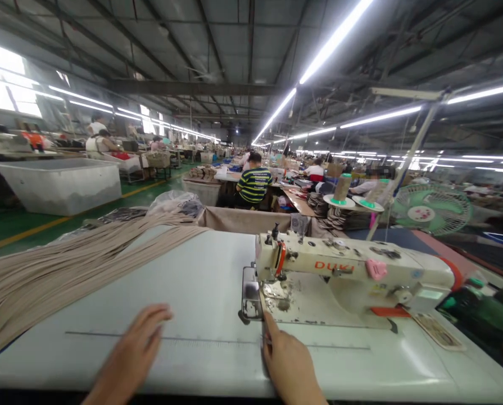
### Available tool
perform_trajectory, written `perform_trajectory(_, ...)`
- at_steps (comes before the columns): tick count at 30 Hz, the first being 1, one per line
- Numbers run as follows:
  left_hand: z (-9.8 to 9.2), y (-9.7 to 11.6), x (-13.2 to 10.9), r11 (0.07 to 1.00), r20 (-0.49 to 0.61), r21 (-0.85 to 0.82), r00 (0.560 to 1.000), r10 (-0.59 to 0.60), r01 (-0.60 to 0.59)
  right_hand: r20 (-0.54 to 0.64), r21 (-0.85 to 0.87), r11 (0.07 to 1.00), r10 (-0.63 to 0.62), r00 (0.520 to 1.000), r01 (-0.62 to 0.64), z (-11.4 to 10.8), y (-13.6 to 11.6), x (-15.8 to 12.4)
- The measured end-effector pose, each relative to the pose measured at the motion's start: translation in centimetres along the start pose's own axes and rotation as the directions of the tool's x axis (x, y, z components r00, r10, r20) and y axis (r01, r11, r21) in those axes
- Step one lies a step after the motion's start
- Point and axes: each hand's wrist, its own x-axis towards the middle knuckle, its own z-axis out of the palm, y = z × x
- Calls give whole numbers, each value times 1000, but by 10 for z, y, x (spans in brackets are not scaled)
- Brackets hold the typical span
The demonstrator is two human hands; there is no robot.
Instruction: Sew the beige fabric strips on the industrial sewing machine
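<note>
A white sewing machine [344, 264] with orange lettering stands on the pale table [192, 281]. My right hand [291, 360] is at the front edge of its bed, index finger stretched toward the metal plate [252, 292] below the needle area. The other fingers of that hand are curled under; a small dark detail shows by them, too small to name. Over the printed ruler line [204, 341] my left hand [135, 349] is slightly blurred, fingers extended and apart, with nothing visible in it. Long beige fabric strips [86, 264] lie in a heap at the left.
Two thread cones [343, 188] stand behind the machine, beside a green fan [432, 209]. A beige cloth-lined bin [243, 218] adjoins the table's far edge. Farther off are a large white tub [61, 183] and a person in a striped shirt [254, 184].
</note>
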Motion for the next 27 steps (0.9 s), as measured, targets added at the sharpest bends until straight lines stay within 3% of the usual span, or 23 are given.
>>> perform_trajectory(2, 37, 37, 2, 984, 129, -65, 976, 175, -168, 21, 1, 1000, 10, 1000, -10, -4, -3, 0)
perform_trajectory(5, 78, 101, 21, 940, 337, -113, 877, 342, -323, 31, -13, 1000, 26, 999, -26, -3, -5, 0)
perform_trajectory(7, 90, 132, 34, 931, 414, -117, 835, 362, -346, 16, -26, 999, 38, 999, -37, 0, -4, -2)
perform_trajectory(9, 93, 148, 42, 924, 427, -128, 820, 380, -361, -4, -29, 999, 41, 999, -41, 4, -1, -4)
perform_trajectory(18, 105, 147, 44, 894, 372, -138, 814, 445, -426, -231, 123, 984, -95, 968, 126, 25, 25, -7)
perform_trajectory(23, 111, 146, 54, 872, 316, -102, 816, 484, -478, -440, 38, 962, -227, 869, 270, 35, 35, -6)
perform_trajectory(27, 111, 144, 59, 881, 335, -96, 819, 466, -463, -498, -21, 953, -272, 823, 302, 39, 33, -6)
